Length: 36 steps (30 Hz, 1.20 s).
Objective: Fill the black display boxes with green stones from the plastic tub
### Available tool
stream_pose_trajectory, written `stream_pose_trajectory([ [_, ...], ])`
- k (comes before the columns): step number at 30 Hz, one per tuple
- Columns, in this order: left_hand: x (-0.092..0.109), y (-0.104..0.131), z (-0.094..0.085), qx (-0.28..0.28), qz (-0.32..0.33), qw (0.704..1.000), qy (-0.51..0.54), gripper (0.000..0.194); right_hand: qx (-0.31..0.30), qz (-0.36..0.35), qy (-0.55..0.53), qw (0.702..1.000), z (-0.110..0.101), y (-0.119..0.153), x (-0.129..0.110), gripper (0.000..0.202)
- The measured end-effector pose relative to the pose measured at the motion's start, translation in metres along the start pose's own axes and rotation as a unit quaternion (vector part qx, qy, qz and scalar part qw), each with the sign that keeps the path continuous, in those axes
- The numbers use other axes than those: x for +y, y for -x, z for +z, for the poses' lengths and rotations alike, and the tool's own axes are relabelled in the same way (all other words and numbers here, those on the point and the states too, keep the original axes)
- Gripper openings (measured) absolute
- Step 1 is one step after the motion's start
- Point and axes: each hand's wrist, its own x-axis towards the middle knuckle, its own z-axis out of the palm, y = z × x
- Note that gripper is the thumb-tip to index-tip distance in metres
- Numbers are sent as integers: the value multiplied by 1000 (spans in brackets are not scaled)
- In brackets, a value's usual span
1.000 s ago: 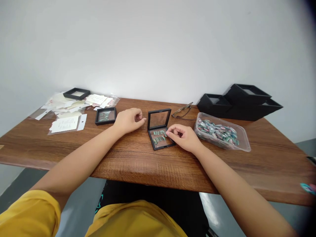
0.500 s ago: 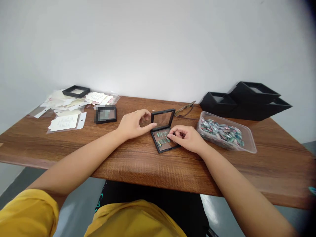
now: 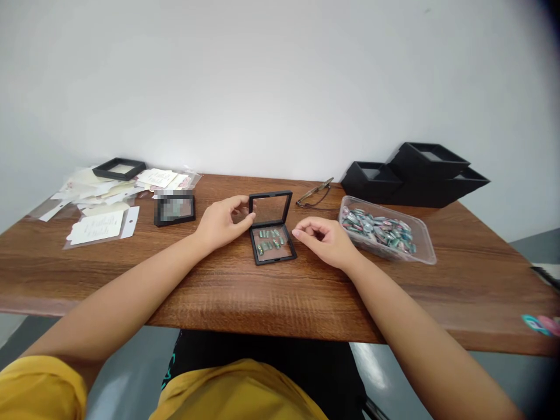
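A thin black display frame (image 3: 275,260) with clear film panels stands open on the table, its lid (image 3: 271,210) tilted up. Small glossy green pieces, which look like press-on nails (image 3: 268,245), lie in two rows on the lower film. My left hand (image 3: 224,221) holds the left edge of the lid, thumb in front and fingertips partly hidden behind it. Just off the frame's right side is my right hand (image 3: 326,240), thumb and fingers drawn together. Whether anything small is between those fingertips is hidden.
A clear plastic tub (image 3: 424,248) full of shiny greenish pieces stands at right. Behind it are stacked black boxes (image 3: 415,186) and a pair of glasses (image 3: 314,192). On the left lie another black frame (image 3: 175,219), paper cards (image 3: 96,226) and an open black frame (image 3: 119,169).
My right hand has drawn back from above the lower panel to the frame's right side, uncovering the green pieces. The left hand stays at the lid. The whole view has shifted slightly.
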Motion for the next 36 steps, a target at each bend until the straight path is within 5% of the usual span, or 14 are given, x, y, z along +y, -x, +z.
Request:
stream_pose_trajectory([
  [4, -1, -1, -1, -5, 23, 999, 40, 28, 59, -20, 1, 998, -1, 1, -9, 25],
  [10, -3, 0, 0, -31, 55, 995, 80, 30, 128, -41, 32, 990, 2, -15, -44, 53],
  [17, -7, -1, -7, -98, 93, 990, 49, 23, 124, -62, 101, 985, 10, -25, -43, 32],
  [22, -9, -6, -11, -159, 204, 966, 22, 30, 14, -59, 100, 993, -1, -14, -34, 31],
  [28, -11, -7, -11, -197, 247, 949, -1, 31, -129, -48, 64, 988, -1, -15, -33, 32],
  [32, -8, -5, -9, -207, 239, 948, -35, 28, -156, -35, 60, 985, 5, -16, -29, 30],
  [36, -7, -2, -6, -223, 231, 943, -92, 48, -161, 2, 60, 985, 10, -16, -27, 27],
])
